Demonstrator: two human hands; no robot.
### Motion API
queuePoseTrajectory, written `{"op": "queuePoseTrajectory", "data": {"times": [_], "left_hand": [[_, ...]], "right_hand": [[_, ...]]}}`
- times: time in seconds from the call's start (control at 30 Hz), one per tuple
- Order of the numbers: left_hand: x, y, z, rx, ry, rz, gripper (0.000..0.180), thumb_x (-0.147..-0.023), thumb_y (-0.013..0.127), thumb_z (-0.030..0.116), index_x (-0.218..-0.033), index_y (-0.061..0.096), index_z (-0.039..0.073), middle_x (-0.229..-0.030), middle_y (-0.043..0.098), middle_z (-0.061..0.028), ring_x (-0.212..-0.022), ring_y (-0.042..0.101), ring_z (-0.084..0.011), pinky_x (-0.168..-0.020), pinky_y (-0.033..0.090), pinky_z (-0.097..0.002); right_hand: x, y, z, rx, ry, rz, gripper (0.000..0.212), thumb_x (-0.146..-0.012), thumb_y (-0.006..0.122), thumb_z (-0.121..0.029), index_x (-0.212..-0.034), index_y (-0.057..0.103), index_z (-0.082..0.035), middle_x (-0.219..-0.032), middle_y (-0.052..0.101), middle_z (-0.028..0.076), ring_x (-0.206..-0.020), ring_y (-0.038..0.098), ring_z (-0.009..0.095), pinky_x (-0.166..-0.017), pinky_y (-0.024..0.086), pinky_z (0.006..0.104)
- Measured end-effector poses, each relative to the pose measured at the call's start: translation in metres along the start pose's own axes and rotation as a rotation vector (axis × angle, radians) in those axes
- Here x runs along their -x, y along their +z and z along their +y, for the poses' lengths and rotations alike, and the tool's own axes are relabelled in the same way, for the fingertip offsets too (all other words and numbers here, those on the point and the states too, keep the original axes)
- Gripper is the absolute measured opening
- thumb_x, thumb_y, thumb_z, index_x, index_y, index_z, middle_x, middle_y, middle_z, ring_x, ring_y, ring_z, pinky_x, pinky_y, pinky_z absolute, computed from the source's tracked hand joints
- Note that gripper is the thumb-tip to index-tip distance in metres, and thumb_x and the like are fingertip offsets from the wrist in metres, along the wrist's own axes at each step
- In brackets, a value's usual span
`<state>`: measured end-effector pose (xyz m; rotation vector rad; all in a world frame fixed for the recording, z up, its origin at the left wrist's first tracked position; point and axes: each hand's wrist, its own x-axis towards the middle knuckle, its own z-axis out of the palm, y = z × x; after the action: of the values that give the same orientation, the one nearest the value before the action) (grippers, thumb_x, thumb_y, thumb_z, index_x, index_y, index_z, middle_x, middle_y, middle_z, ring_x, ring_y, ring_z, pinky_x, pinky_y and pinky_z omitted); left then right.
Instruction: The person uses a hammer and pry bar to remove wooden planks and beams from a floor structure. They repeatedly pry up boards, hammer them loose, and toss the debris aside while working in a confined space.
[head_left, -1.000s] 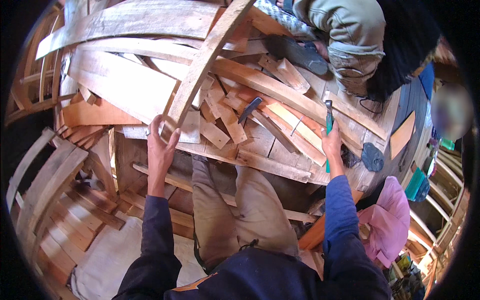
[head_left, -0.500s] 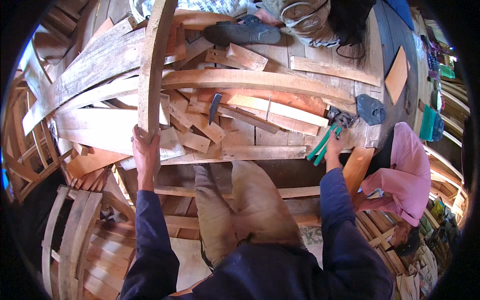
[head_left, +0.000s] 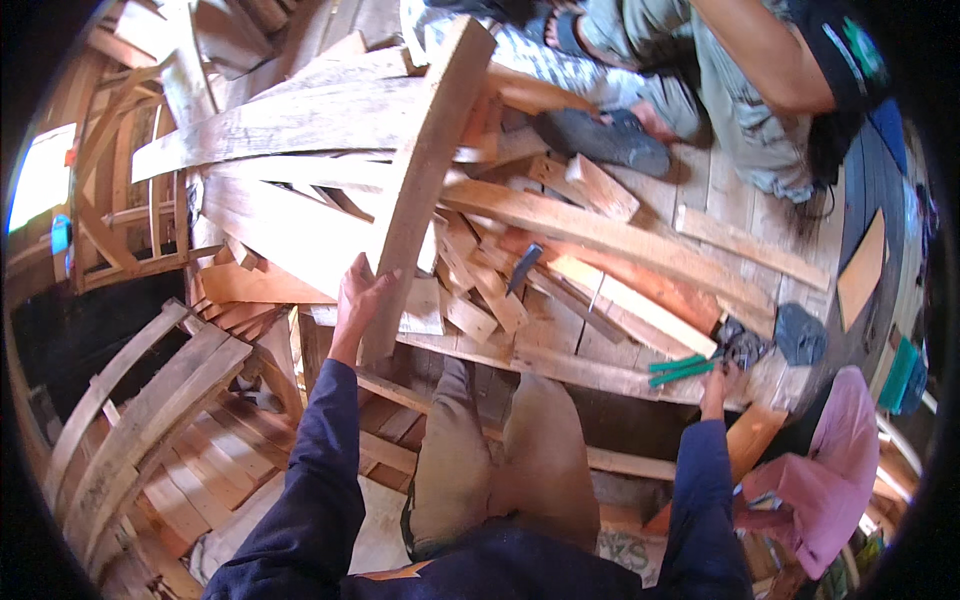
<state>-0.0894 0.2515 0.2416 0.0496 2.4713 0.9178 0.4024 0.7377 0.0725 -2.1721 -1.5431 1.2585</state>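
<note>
My left hand (head_left: 360, 300) is closed on the lower part of a long, thick wooden plank (head_left: 425, 170), which stands slanted up and away over the pile. At the right of the wooden platform, my right hand (head_left: 722, 385) is curled at the end of a pliers-like tool with two long green handles (head_left: 684, 370). The handles point left; the tool's head is hidden by my fingers. Just beyond that hand lies a dark crumpled bundle (head_left: 740, 343), with a grey plastic bag (head_left: 801, 334) beside it. A hammer (head_left: 523, 268) rests on the offcuts between my hands.
A long curved timber (head_left: 610, 232) crosses the platform among several offcuts. At the far side, a seated person (head_left: 745, 95) has a foot in a dark shoe (head_left: 605, 140). Another person in pink (head_left: 825, 480) bends close on my right. Curved wooden frames (head_left: 150, 420) stand at the left.
My view has turned left, so the scene sits further right and the far person shows more. The plank leans more to the right. The green handles have swung from pointing down-left to pointing left.
</note>
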Motion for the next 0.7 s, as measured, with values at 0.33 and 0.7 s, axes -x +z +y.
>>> {"op": "queuePoseTrajectory", "data": {"times": [0.33, 0.7], "left_hand": [[0.022, -0.038, -0.023, 0.563, -0.157, -0.370, 0.066, -0.075, 0.076, 0.031, -0.125, 0.052, -0.005, -0.115, 0.061, -0.0102, -0.104, 0.056, -0.0165, -0.092, 0.043, -0.0305], [0.115, -0.085, -0.112, 1.085, -0.286, -0.540, 0.068, -0.076, 0.075, 0.019, -0.132, 0.045, -0.004, -0.119, 0.058, -0.0068, -0.108, 0.055, -0.0143, -0.096, 0.043, -0.0292]], "right_hand": [[0.105, 0.027, -0.115, 0.327, -0.564, 0.222, 0.046, -0.086, 0.055, -0.002, -0.130, 0.042, 0.002, -0.120, 0.051, 0.021, -0.103, 0.054, 0.028, -0.090, 0.044, 0.0373], [0.368, 0.262, -0.293, -0.008, -0.282, -1.320, 0.055, -0.095, 0.054, -0.033, -0.136, 0.037, -0.002, -0.118, 0.056, 0.014, -0.104, 0.058, 0.019, -0.081, 0.049, 0.0322]]}}
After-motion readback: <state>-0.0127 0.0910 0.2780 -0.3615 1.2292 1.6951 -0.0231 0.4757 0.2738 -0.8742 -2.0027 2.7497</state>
